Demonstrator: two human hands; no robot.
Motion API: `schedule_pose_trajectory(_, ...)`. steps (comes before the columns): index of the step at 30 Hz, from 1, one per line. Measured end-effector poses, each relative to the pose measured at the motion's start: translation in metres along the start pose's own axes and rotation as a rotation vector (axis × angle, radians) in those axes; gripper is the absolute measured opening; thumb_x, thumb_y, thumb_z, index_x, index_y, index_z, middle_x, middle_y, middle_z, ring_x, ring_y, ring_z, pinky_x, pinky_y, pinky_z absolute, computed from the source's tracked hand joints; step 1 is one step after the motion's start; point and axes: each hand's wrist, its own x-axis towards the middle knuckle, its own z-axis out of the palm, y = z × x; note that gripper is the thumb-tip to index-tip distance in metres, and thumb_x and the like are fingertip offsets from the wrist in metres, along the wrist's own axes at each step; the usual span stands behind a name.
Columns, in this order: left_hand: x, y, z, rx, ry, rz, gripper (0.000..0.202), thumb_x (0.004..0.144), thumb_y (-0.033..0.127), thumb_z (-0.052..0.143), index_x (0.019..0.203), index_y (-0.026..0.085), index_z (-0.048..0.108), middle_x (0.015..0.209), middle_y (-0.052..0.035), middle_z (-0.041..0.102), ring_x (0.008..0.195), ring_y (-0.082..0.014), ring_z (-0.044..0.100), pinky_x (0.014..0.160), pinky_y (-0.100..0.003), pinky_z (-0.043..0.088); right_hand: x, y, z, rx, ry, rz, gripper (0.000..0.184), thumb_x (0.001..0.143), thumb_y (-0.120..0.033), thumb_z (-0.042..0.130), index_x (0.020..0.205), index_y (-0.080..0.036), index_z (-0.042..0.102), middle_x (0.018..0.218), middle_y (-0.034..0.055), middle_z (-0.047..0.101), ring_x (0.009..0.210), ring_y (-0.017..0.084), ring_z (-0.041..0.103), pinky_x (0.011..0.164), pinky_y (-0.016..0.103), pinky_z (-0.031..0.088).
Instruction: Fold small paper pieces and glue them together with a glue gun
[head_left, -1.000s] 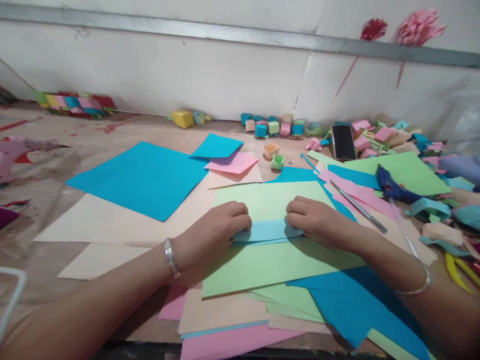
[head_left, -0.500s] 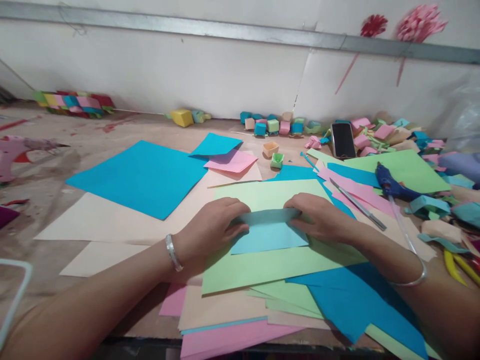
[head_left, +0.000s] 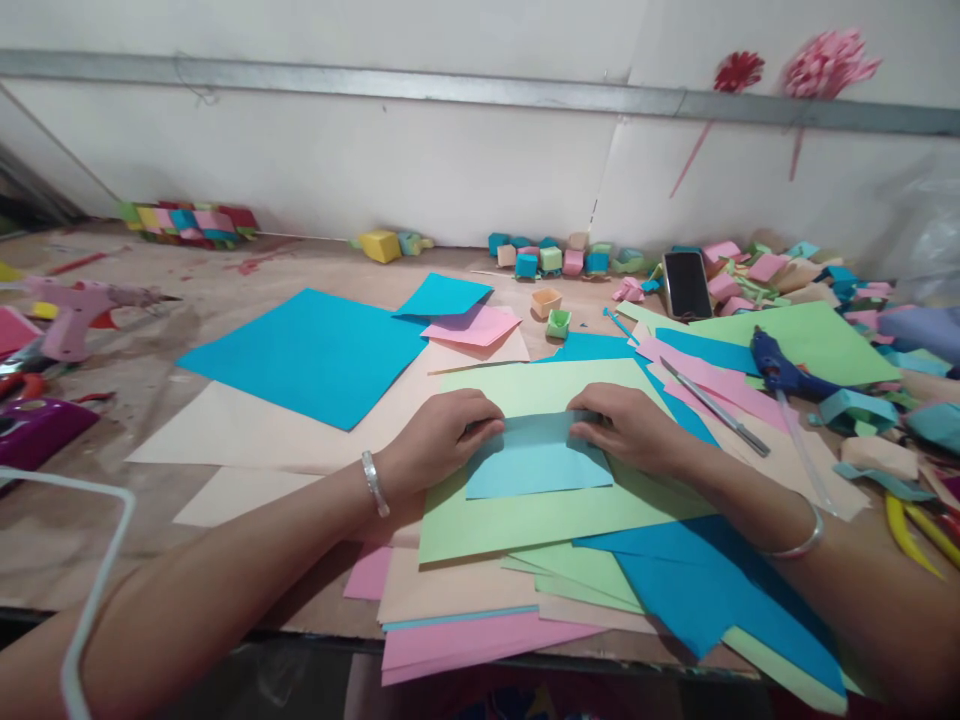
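A light blue sheet of paper (head_left: pixel 541 465) lies over a larger pale green sheet (head_left: pixel 480 530), its far edge raised between my hands. My left hand (head_left: pixel 463 432) pinches that edge at its left corner, thumb below and fingers curled over. At the right corner my right hand (head_left: pixel 611 425) grips the same edge in the same way. Beneath the green sheet are layered pink, peach, green and blue papers (head_left: pixel 727 580). A big blue sheet (head_left: pixel 315 355) rests to the left on peach paper.
A blue glue gun (head_left: pixel 784 365), a craft knife (head_left: pixel 712 405) and a phone (head_left: pixel 686 285) lie on the right, before a heap of folded paper pieces (head_left: pixel 772 270). On the left are a pink glue gun (head_left: pixel 82 310) and a purple object (head_left: pixel 45 430). Small paper boxes (head_left: pixel 551 260) line the wall.
The raised far edge of the light blue paper now looks flatter, and both hands keep hold of it. The view has shifted slightly left, showing more of the pink glue gun.
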Motion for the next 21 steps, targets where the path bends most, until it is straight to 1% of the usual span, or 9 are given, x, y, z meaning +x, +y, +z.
schedule_pose_trajectory(3,-0.001,0.000,0.002,-0.024,0.006,0.003,0.013,0.088,0.021,0.059,0.081,0.017,0.069,0.081,-0.0037,0.065,0.074,-0.0159,0.059,0.065,-0.026,0.044,0.000,0.000,0.003,-0.031,0.057,-0.033,0.005,0.087,-0.018,0.059,0.084,-0.017,0.063,0.082,0.0044,0.063,0.079,0.017,0.056,0.071,0.028,0.041)
schedule_pose_trajectory(5,-0.002,0.000,0.002,-0.041,0.011,0.002,0.007,0.085,0.019,0.063,0.083,0.017,0.069,0.081,-0.0031,0.065,0.076,-0.0159,0.059,0.067,-0.026,0.045,-0.001,-0.001,0.004,-0.060,0.055,-0.080,0.010,0.088,-0.016,0.057,0.081,-0.018,0.064,0.081,0.0045,0.062,0.080,0.017,0.055,0.071,0.027,0.040)
schedule_pose_trajectory(7,-0.002,-0.001,0.003,-0.054,0.033,-0.005,0.004,0.083,0.016,0.065,0.086,0.017,0.068,0.082,-0.0023,0.066,0.076,-0.0156,0.060,0.068,-0.026,0.045,-0.001,-0.002,0.003,-0.135,0.065,-0.140,0.017,0.089,-0.014,0.053,0.077,-0.018,0.065,0.080,0.0048,0.062,0.078,0.017,0.053,0.068,0.028,0.038)
schedule_pose_trajectory(10,-0.003,-0.003,0.003,-0.062,0.043,0.030,0.008,0.085,0.011,0.061,0.083,0.017,0.067,0.082,-0.0019,0.065,0.075,-0.0145,0.059,0.069,-0.026,0.045,-0.002,-0.005,-0.001,-0.340,0.096,-0.253,0.025,0.090,-0.010,0.050,0.074,-0.017,0.067,0.078,0.0056,0.063,0.075,0.017,0.050,0.065,0.030,0.031)
schedule_pose_trajectory(12,-0.003,-0.003,0.003,-0.058,0.043,0.079,0.015,0.087,0.011,0.056,0.078,0.017,0.066,0.083,-0.0027,0.063,0.074,-0.0136,0.057,0.068,-0.025,0.045,-0.003,-0.006,-0.004,-0.463,0.095,-0.326,0.024,0.090,-0.008,0.050,0.075,-0.017,0.068,0.077,0.0059,0.063,0.075,0.017,0.049,0.065,0.031,0.028)
schedule_pose_trajectory(14,-0.004,-0.002,0.003,-0.029,0.062,0.113,0.020,0.089,0.012,0.052,0.076,0.017,0.067,0.085,-0.0037,0.061,0.073,-0.0132,0.056,0.066,-0.025,0.044,-0.004,-0.009,-0.006,-0.540,0.079,-0.378,0.022,0.089,-0.007,0.052,0.078,-0.016,0.068,0.077,0.0060,0.064,0.076,0.017,0.049,0.065,0.032,0.026)
schedule_pose_trajectory(16,-0.004,0.000,0.003,0.026,0.075,0.137,0.022,0.090,0.013,0.051,0.075,0.017,0.067,0.084,-0.0042,0.060,0.073,-0.0136,0.055,0.066,-0.025,0.044,-0.004,-0.012,-0.008,-0.589,0.066,-0.407,0.021,0.089,-0.007,0.053,0.078,-0.016,0.068,0.076,0.0058,0.064,0.076,0.017,0.048,0.065,0.032,0.025)
schedule_pose_trajectory(21,-0.006,0.003,-0.001,0.119,0.041,0.174,0.023,0.089,0.014,0.051,0.074,0.017,0.068,0.080,-0.0047,0.060,0.073,-0.0152,0.055,0.065,-0.027,0.043,-0.003,-0.022,-0.009,-0.667,0.037,-0.406,0.021,0.088,-0.007,0.054,0.072,-0.016,0.065,0.070,0.0046,0.061,0.072,0.018,0.045,0.063,0.033,0.022)
